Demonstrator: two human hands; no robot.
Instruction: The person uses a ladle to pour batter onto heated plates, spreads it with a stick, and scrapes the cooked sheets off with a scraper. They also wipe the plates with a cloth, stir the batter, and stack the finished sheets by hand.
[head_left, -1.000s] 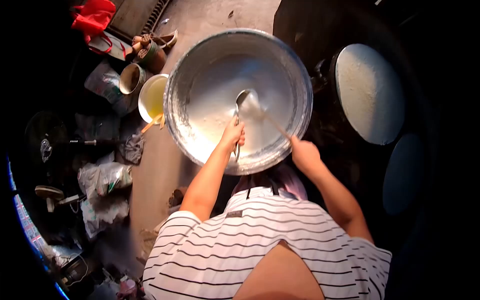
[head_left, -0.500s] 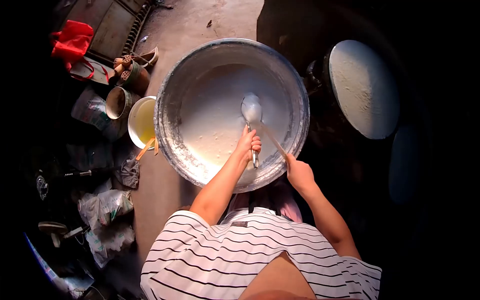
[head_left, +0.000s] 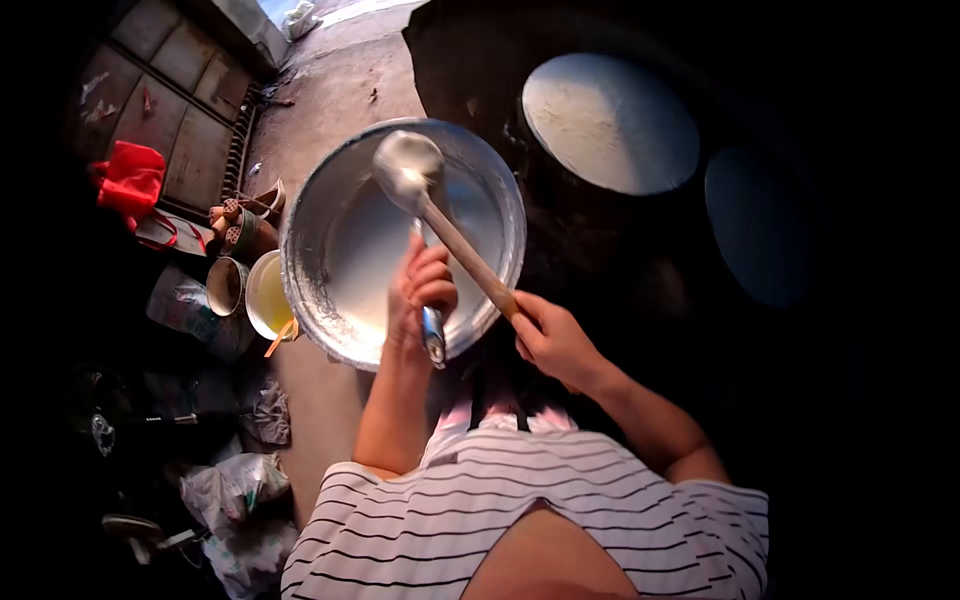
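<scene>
Concrete floor (head_left: pixel 340 90); no legible labels.

- Large round silvery metal basin (head_left: pixel 300 265): grey wall, white batter inside.
- Wooden-handled ladle (head_left: pixel 445 225): tan shaft, bowl coated white.
- Short-sleeved shirt (head_left: pixel 520 520): white with thin black stripes.
- Small round bowl (head_left: pixel 262 296): white rim, yellow liquid.
- Crumpled red bag (head_left: pixel 130 182) (plain, no pattern).
- Round flat griddle (head_left: pixel 610 122): off-white surface.

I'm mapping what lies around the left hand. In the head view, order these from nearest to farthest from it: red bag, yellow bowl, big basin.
From the left hand:
1. Big basin, right under the hand.
2. Yellow bowl, at the basin's left rim.
3. Red bag, far left, up by the grate.
</scene>
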